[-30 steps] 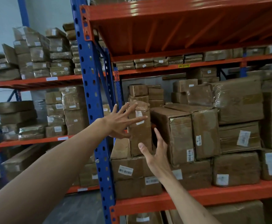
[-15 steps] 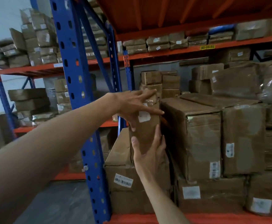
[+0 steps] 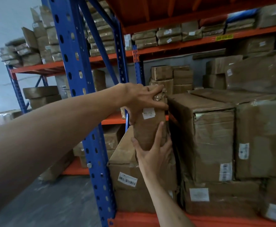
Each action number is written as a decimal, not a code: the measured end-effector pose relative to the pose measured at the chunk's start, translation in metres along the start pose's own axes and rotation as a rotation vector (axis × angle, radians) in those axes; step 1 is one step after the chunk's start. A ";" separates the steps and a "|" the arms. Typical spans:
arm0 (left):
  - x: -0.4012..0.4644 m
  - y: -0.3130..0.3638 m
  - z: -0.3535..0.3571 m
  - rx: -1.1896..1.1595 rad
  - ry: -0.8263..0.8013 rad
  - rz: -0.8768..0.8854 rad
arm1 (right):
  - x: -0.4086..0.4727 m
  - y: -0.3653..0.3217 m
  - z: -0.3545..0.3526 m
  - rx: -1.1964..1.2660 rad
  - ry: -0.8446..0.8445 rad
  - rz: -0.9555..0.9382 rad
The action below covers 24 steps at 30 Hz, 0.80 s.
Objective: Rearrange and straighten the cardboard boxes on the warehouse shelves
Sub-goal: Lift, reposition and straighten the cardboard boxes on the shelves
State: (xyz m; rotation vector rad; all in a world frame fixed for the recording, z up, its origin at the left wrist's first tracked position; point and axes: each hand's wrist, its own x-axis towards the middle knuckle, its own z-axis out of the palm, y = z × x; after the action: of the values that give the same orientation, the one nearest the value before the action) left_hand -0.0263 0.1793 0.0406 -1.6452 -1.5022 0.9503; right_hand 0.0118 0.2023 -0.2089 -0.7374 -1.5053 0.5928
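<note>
A narrow cardboard box (image 3: 150, 126) was held upright, its long axis vertical, at the left end of an orange shelf (image 3: 134, 218), just right of a blue rack upright (image 3: 78, 89). Its top was gripped by the left hand (image 3: 140, 100), fingers spread and curled over the crumpled, taped upper edge, thumb down the left side. Its lower part was clasped by the right hand (image 3: 153, 154), palm against the near face, fingers reaching up and thumb round the left edge. A small white label (image 3: 148, 113) was seen on the near face, its print too blurred to be read. The narrow box stood on a large carton (image 3: 127, 179) bearing a white barcode label (image 3: 127, 179), the writing illegible. Just to its right, touching or nearly so, a tall taped box (image 3: 212, 138) stood upright, with a small barcode sticker (image 3: 225, 172) low on its front. Further wrapped boxes were stacked to the right and behind. On a far upper beam a yellow tag (image 3: 224, 37) was fixed, its characters not legible. All boxes were closed, so their contents could not be told.
</note>
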 end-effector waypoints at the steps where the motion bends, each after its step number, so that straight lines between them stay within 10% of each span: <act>1: 0.000 0.000 0.000 0.000 0.022 -0.002 | 0.002 0.000 -0.002 -0.014 -0.006 -0.011; 14: -0.082 -0.012 0.046 -0.577 0.220 -0.389 | 0.058 -0.038 -0.068 -0.400 -0.200 -0.553; 24: -0.109 0.146 0.121 -0.948 0.279 -0.803 | 0.070 -0.016 -0.100 -0.763 -0.605 -1.028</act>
State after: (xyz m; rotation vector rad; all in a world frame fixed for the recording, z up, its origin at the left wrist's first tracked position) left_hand -0.0679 0.0620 -0.1389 -1.3788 -2.2788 -0.4902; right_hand 0.1096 0.2378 -0.1437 -0.2202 -2.4281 -0.6398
